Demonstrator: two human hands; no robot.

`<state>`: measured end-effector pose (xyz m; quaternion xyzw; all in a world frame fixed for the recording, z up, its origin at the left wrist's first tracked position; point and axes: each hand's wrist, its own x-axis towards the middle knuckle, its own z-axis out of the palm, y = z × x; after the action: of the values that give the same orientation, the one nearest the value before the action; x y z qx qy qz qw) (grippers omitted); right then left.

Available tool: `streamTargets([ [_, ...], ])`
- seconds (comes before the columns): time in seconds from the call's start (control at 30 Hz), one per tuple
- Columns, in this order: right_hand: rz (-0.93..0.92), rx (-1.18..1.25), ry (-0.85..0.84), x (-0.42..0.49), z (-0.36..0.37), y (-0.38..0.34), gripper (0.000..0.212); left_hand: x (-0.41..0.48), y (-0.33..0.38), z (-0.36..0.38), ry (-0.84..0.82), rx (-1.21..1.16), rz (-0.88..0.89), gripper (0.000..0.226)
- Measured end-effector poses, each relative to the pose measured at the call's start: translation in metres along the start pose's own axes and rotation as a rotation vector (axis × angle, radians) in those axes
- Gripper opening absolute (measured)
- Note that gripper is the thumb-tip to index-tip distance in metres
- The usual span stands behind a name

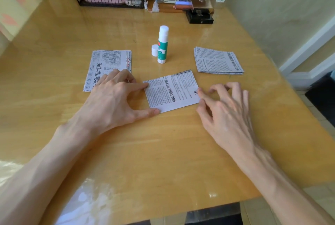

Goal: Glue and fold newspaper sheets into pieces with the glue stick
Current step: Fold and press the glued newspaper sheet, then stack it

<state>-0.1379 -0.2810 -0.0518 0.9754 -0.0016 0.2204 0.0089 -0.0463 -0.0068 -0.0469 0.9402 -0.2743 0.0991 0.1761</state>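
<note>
Creasing seemed in hand: the left hand point(112, 98) pinned the folded piece point(172, 91) with spread fingers, the right hand point(226, 108), loosely curled and empty, touched its 3 o'clock edge, and lifting it next would need a pinch.

Chinese print with bold headlines covers the folded newspaper piece point(172, 91), the left stack point(107, 65) and the right stack point(217, 60). It is turned and too small to read surely. The lettering on the green label of the glue stick point(162, 47) is illegible.

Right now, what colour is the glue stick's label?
Green, with white at both ends of the glue stick; the head view, the only one, shows it clearly.
</note>
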Motion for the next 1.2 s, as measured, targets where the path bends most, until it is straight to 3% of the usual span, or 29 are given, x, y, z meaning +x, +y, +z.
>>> streamTargets([
  [0.13, 0.006, 0.009, 0.014, 0.001, 0.000, -0.006, 0.041, 0.001, 0.000, -0.001, -0.001, -0.033, 0.034, 0.088],
  [0.27, -0.009, 0.045, 0.015, 0.003, -0.003, -0.012, 0.040, 0.003, 0.000, 0.000, -0.034, -0.131, 0.123, 0.055],
  [0.43, -0.282, 0.235, -0.206, -0.004, -0.004, -0.030, 0.048, 0.003, 0.000, 0.004, -0.021, -0.156, 0.133, 0.052],
  [0.5, -0.314, 0.238, -0.248, -0.006, -0.003, -0.031, 0.047, 0.003, 0.000, 0.004, -0.014, -0.164, 0.135, 0.051],
  [1.03, 0.002, -0.001, -0.050, -0.015, -0.006, 0.011, 0.040, 0.002, -0.002, 0.005, -0.020, -0.184, 0.141, 0.049],
  [1.2, -0.099, 0.167, -0.098, -0.008, -0.010, -0.003, 0.045, 0.002, -0.001, 0.006, -0.014, -0.185, 0.140, 0.047],
])
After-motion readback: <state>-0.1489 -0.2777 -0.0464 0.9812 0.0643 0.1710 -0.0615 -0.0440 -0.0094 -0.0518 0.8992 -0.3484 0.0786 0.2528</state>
